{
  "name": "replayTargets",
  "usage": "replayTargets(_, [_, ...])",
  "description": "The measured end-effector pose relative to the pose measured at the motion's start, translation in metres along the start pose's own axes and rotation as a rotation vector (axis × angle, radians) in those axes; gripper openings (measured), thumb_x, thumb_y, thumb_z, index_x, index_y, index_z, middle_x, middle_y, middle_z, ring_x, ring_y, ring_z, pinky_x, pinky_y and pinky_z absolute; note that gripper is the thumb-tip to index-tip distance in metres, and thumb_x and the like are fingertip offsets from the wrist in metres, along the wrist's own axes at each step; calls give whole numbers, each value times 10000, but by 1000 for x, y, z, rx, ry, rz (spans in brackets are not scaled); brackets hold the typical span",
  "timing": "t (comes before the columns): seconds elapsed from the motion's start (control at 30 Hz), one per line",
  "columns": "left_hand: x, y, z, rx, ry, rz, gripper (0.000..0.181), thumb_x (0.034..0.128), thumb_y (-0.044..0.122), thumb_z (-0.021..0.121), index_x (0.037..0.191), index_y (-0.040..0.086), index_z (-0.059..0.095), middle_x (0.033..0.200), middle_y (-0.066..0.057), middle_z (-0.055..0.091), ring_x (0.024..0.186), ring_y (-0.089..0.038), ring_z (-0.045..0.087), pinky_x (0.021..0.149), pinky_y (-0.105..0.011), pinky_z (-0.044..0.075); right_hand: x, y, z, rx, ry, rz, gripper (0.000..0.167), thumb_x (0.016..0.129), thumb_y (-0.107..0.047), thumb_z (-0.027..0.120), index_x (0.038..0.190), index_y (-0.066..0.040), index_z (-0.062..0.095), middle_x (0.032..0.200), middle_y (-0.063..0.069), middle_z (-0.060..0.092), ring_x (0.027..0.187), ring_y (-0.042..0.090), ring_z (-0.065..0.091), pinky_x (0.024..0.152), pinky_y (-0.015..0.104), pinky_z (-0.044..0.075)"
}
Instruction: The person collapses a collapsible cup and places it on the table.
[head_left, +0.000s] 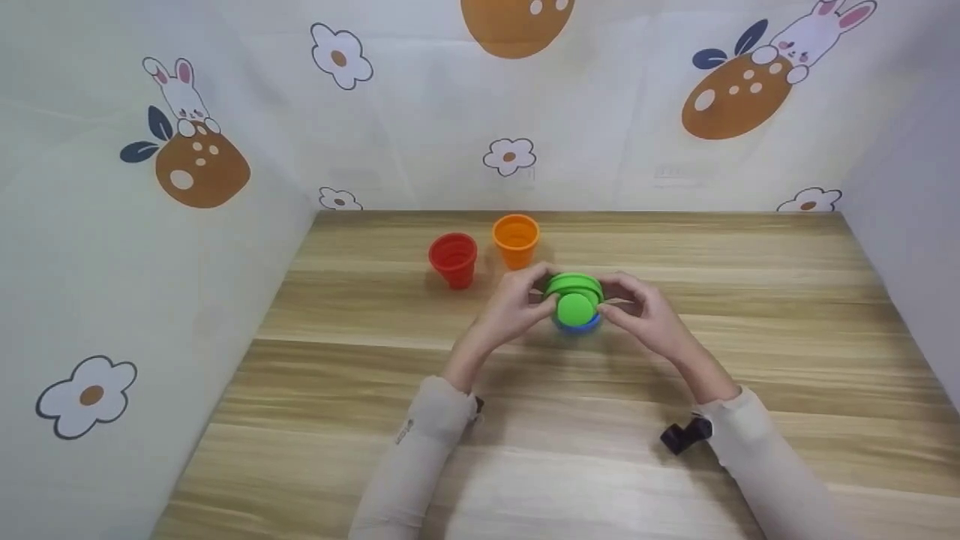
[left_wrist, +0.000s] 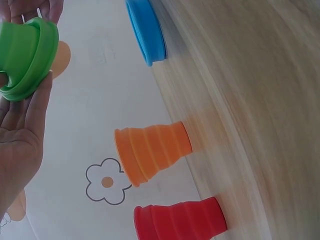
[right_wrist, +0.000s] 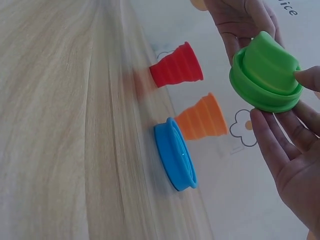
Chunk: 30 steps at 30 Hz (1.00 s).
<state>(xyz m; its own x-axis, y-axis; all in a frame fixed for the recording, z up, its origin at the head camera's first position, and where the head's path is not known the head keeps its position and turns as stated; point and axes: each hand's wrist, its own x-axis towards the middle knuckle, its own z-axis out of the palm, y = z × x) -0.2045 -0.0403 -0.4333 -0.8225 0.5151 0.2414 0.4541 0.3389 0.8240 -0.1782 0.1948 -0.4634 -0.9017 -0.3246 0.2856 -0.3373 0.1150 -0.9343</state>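
Green cup [head_left: 576,301] was held up off the table [head_left: 570,457] between both hands, its round base facing the head camera and its thick rim tipped toward the back wall [head_left: 420,135]. Its stepped side was partly folded into the rim. In the head view the left hand [head_left: 516,306] gripped it from nine o'clock, thumb by the base and fingers round the rim; the right hand [head_left: 645,311] gripped it from three o'clock in much the same way, its thumb pressing the stepped side in the right wrist view.

Showing at six o'clock under the green cup was the edge of a blue cup [right_wrist: 168,156], which both wrist views showed folded down to a squat ring, resting on the table well apart from the green one. At about half past ten from the green cup, an orange cup [head_left: 516,244] stood upright and extended; a red cup [head_left: 454,262] stood likewise at ten o'clock, near the orange one but apart from it. Pale sleeves [head_left: 765,457] covered the forearms, and printed rabbits and flowers decorated the wall.
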Motion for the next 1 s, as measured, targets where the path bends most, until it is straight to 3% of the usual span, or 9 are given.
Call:
replayTargets(0.17, [-1,2,0,30,19,-17,241,917,1,619,1157,6,637,1119,-135,706,1007,-230,677,860,-235,598,1,-1,1,28,3,21,373,930,22,632,1285,107,552,1178,-49,647,1124,63,626,928,196,559])
replayTargets(0.3, [0,1,0,30,23,-6,252,918,1,615,1169,3,636,1130,-140,706,1015,-234,679,860,-236,598,1,-1,1,30,7,24,366,927,23,636,1272,113,554,1149,-106,649,1104,36,623,924,197,563])
replayTargets(0.57, [0,1,0,27,22,-2,251,914,-5,610,1164,-6,635,1132,-151,706,1023,-249,684,860,-239,599,2,-2,2,14,25,32,341,915,38,647,1230,137,560,1117,-74,653,1072,33,631,911,195,568])
replayTargets(0.83, [1,1,2,21,21,-4,253,910,-5,604,1161,-11,637,1132,-160,705,1025,-274,687,844,-232,601,2,-4,3,-28,54,53,324,898,54,659,1200,133,571,1134,132,647,1035,15,630,884,179,570])
replayTargets(1.0, [1,0,4,10,7,0,247,910,-4,600,1154,-25,628,1126,-176,700,1018,-282,690,841,-233,602,2,-5,2,-53,65,44,302,895,39,670,1177,109,590,1086,6,660,1016,24,637,862,178,575])
